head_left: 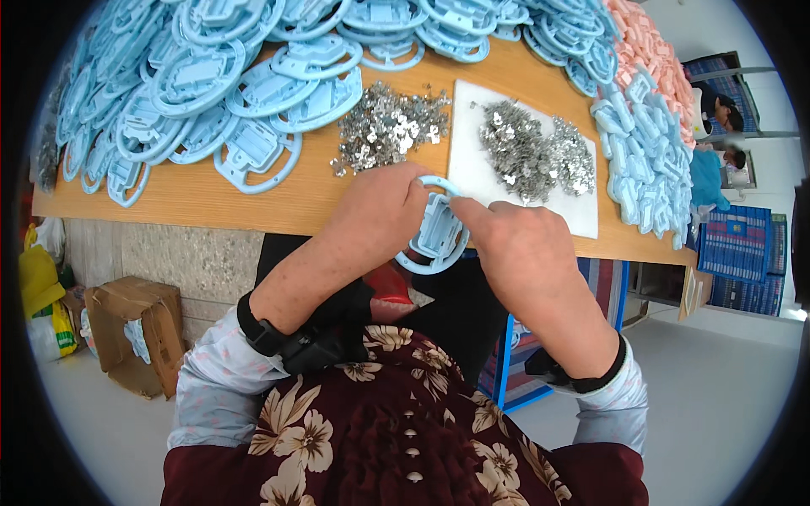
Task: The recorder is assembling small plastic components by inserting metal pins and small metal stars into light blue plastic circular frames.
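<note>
A light blue plastic steering-wheel-shaped part (439, 232) hangs tilted at the table's front edge, with an oblong recessed housing inside its ring. My left hand (384, 198) is closed around its upper left side. My right hand (527, 240) has its fingers curled, and the index fingertip meets the ring's upper right. Whatever might be pinched there is hidden by the fingers. Just beyond my hands lies a heap of small shiny metal pieces (392, 126). More such metal pieces (523, 148) lie in two joined heaps on a white sheet (468, 181).
Piles of similar blue wheel parts (198, 80) cover the wooden table's (186, 202) left and back. Smaller light blue pieces (645, 160) and pink pieces (650, 51) are heaped at right. An open cardboard box (135, 337) stands on the floor at left; blue crates (742, 244) stand at right.
</note>
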Tool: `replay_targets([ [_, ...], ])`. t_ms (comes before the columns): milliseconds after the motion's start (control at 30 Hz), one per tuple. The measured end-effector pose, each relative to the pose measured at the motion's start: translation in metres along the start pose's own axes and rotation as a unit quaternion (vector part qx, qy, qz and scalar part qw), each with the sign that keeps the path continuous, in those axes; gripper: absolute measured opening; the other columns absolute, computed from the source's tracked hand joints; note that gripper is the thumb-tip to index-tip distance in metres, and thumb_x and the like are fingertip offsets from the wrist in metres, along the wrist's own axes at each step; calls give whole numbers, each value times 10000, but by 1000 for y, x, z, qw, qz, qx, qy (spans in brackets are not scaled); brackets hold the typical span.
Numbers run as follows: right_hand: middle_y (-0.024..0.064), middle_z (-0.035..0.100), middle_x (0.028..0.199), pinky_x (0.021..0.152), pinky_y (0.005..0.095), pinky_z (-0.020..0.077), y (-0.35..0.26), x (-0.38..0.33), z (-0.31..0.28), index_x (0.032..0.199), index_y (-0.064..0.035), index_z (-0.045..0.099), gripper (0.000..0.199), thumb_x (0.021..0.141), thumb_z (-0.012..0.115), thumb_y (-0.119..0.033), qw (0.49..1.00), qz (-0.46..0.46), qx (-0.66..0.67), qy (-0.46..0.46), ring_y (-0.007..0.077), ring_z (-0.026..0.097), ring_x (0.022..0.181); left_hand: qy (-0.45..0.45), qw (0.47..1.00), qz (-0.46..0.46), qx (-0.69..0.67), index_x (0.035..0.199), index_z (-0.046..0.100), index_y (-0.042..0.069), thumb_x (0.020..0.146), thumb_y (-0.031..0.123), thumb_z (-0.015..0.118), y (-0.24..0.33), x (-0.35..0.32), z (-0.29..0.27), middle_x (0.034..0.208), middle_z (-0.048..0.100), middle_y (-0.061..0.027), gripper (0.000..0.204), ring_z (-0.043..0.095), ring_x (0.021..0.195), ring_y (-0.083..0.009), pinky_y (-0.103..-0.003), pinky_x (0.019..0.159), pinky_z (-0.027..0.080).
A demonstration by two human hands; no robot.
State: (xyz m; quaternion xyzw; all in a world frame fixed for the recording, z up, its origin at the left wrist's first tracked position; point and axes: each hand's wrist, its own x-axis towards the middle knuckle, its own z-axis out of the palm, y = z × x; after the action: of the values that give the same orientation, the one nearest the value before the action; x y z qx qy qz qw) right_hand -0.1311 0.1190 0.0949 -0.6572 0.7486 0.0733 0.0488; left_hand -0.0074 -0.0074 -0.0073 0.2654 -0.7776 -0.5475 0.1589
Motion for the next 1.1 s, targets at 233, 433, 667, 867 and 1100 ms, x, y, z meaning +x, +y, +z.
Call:
replay_targets([
  [233, 52, 661, 755, 545, 296, 470, 22, -32, 46, 1192, -56, 624, 278, 974, 667, -223, 829, 205, 507, 116, 133, 589, 588, -89, 963, -104, -231, 1241, 623, -30, 1006, 149, 463, 18, -6, -13, 886, 699, -41, 336, 632, 673, -95, -245, 608, 527],
  [433, -23, 661, 854, 513, 136, 355, 18, -40, 57, 1218, -31, 593, 305, 999, 638, -238, 575, 195, 790, 81, -14, 530, 636, -110, 957, -55, -263, 1287, 596, -22, 1004, 134, 466, 25, -16, -5, 1071, 676, -76, 349, 632, 924, -97, -264, 785, 529],
  [667, -49, 551, 758, 548, 178, 359, 13, -46, 40, 1211, -33, 584, 231, 1048, 535, -190, 573, 169, 799, 71, 12, 469, 658, -156, 979, 98, -86, 1413, 468, -12, 1023, 148, 436, 21, -20, 0, 1116, 661, -130, 422, 667, 929, -183, -288, 794, 545],
  [867, -14, 532, 698, 566, 246, 406, -1, -46, 74, 1211, -71, 510, 184, 1040, 524, -139, 750, 137, 614, 204, 71, 472, 617, -195, 812, -150, -530, 1346, 505, -20, 1067, 296, 448, 19, -25, 3, 1149, 648, -169, 425, 697, 913, -206, -315, 650, 595],
  [1100, 36, 673, 727, 542, 229, 452, -10, -36, 75, 1102, -46, 495, 136, 1004, 582, -83, 747, 113, 635, 160, 70, 567, 598, -245, 761, -114, -590, 1358, 515, -60, 1023, 303, 515, 3, -24, 8, 1038, 678, -195, 493, 700, 831, -223, -281, 524, 567],
])
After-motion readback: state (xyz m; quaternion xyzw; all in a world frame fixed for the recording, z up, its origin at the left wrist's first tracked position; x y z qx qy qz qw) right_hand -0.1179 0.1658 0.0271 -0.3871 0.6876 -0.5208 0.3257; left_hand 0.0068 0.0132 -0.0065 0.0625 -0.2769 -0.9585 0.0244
